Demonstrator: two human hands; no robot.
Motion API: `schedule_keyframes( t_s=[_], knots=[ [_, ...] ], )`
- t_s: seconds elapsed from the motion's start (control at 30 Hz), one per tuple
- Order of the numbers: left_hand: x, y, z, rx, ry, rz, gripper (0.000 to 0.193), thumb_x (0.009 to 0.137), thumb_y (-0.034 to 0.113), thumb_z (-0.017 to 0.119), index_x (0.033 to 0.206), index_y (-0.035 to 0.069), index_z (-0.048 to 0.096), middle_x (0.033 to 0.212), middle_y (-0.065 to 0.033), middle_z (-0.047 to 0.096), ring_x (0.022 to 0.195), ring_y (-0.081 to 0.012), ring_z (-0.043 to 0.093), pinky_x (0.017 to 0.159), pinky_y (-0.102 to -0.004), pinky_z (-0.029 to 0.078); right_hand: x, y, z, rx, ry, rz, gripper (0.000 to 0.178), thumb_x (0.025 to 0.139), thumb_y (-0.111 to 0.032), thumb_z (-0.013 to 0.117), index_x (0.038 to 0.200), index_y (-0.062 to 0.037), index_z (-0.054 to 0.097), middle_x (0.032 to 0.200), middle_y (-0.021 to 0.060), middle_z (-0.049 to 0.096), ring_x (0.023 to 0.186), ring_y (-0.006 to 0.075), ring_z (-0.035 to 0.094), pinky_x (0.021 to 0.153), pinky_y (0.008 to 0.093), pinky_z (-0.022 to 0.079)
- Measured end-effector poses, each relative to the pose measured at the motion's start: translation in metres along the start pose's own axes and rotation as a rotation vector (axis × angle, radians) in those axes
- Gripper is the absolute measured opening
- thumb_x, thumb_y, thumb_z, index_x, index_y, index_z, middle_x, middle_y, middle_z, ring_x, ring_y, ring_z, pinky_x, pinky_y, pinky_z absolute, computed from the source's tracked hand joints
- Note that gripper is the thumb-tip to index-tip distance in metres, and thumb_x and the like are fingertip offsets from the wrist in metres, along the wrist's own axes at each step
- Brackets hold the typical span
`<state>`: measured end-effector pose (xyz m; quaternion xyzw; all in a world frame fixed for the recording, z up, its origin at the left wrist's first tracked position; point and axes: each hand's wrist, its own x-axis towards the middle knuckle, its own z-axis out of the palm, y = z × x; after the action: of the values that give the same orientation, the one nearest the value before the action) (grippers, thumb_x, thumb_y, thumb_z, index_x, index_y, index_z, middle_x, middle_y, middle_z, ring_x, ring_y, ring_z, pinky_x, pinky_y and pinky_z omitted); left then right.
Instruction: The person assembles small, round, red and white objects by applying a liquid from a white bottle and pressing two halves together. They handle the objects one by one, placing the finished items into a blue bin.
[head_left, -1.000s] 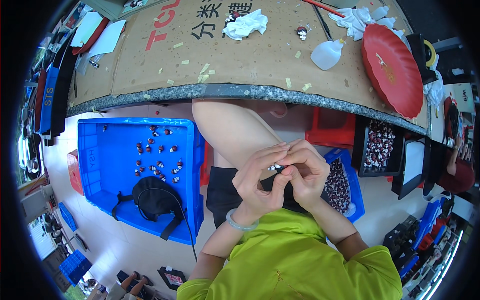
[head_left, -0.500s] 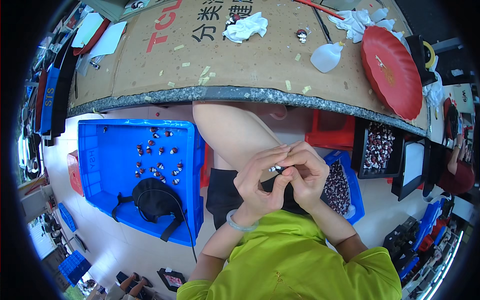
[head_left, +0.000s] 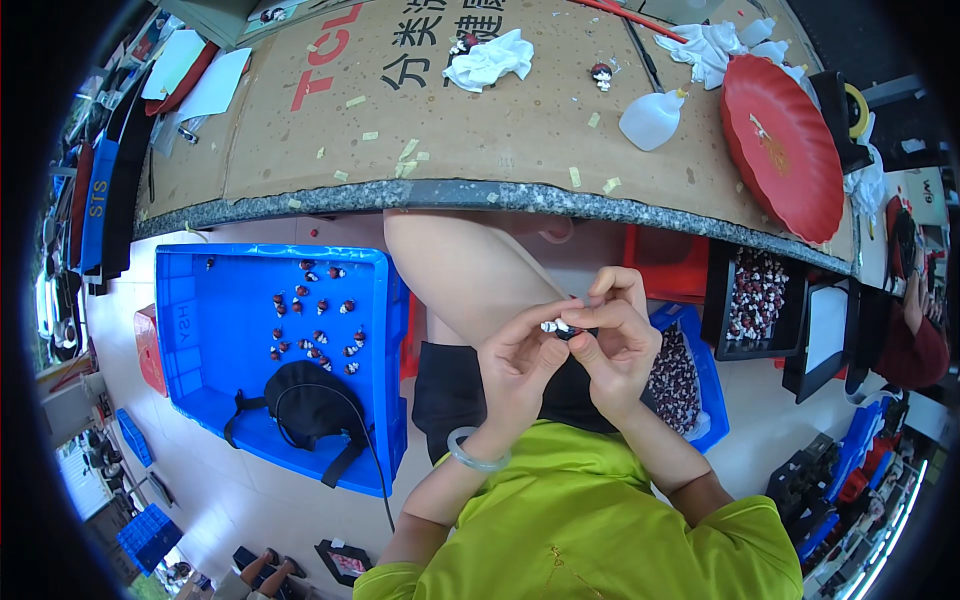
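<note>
Between my two hands, above my lap, is a small figurine (head_left: 562,328) with a white body and a dark head. The fingertips of my left hand (head_left: 518,365) pinch it from the white side. My right hand (head_left: 622,350) grips the dark end between thumb and finger, with its upper fingers lifted and curled. Part of the figurine is hidden by my fingertips. On the left, a blue crate (head_left: 215,385) holds several similar figurines (head_left: 320,337) and a black bag (head_left: 315,402).
Ahead is a cardboard-covered table (head_left: 290,150) with a stone edge. On it are a white cloth (head_left: 490,60), a single figurine (head_left: 601,76), a plastic bottle (head_left: 653,120) and a red scalloped tray (head_left: 780,150). A black bin (head_left: 757,295) and another blue crate (head_left: 715,400) hold many small pieces.
My right hand's upper fingers have lifted and opened a little. The figurine's white part now shows more plainly between my fingertips. My left hand has shifted slightly.
</note>
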<state>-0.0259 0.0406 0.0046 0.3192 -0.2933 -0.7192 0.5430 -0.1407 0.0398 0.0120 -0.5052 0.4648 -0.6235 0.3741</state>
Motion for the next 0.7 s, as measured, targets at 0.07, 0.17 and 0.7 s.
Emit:
schedule_keyframes(
  t_s=[0.07, 0.17, 0.7],
  knots=[
    [0.000, 0.000, -0.002, -0.063, -0.030, -0.031, 0.033, 0.086, 0.012, 0.062, 0.111, -0.008, 0.055, 0.099, -0.0120, 0.062, 0.092, -0.0169, 0.060, 0.086, -0.0284, 0.046, -0.001, 0.001, -0.001, -0.001, -0.040, 0.030, 0.021, 0.074, -0.008, 0.072, 0.092, 0.0016, 0.066, 0.100, 0.0103, 0.048, 0.085, 0.0164, 0.050, 0.078, 0.0250, 0.042],
    [0.008, 0.005, -0.007, -0.152, -0.085, -0.088, 0.031, 0.087, 0.015, 0.062, 0.107, -0.008, 0.057, 0.095, -0.0126, 0.063, 0.089, -0.0163, 0.060, 0.084, -0.0280, 0.047, 0.004, 0.002, -0.007, 0.041, -0.199, 0.094, 0.031, 0.075, -0.007, 0.068, 0.105, 0.0025, 0.063, 0.110, 0.0130, 0.048, 0.092, 0.0192, 0.053, 0.080, 0.0256, 0.041],
    [0.010, 0.002, -0.027, -0.124, -0.207, -0.305, 0.026, 0.084, 0.018, 0.064, 0.096, -0.005, 0.060, 0.086, -0.0108, 0.061, 0.077, -0.0213, 0.059, 0.072, -0.0326, 0.048, 0.023, 0.003, -0.031, 0.605, -0.407, 0.846, 0.037, 0.076, -0.001, 0.058, 0.112, 0.0066, 0.059, 0.107, 0.0140, 0.063, 0.085, 0.0131, 0.060, 0.065, 0.0243, 0.046]
  ],
)
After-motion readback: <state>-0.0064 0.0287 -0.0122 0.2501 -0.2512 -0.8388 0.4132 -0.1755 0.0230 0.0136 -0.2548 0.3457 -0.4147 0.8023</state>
